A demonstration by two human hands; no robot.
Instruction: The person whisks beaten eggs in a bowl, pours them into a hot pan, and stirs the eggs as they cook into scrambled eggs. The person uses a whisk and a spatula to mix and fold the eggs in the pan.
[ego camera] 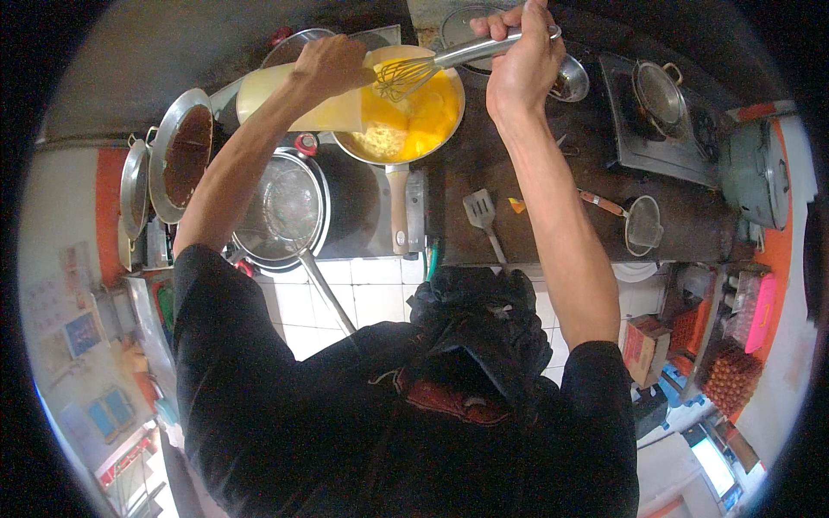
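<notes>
My left hand (333, 65) grips a pale yellow plastic container (272, 97), tipped on its side with its mouth over a light-coloured frying pan (453, 123). Bright yellow egg-like mixture (427, 126) covers the pan's bottom, with a frothy patch by the container's mouth. The pan's beige handle (399, 207) points toward me. In my right hand (524, 65) is the steel handle of a balloon whisk (476, 52). Its wire loops hang above the yellow mixture, near the container's mouth. Where the mouth meets the mixture is partly hidden.
A round wire-mesh strainer (285, 201) lies over a pot left of the pan. Right of the pan handle are a slotted spatula (480, 210) and a small sieve (642, 223). A gas stove (622, 129) bears a pan at the right. Large metal pans (184, 158) stand far left.
</notes>
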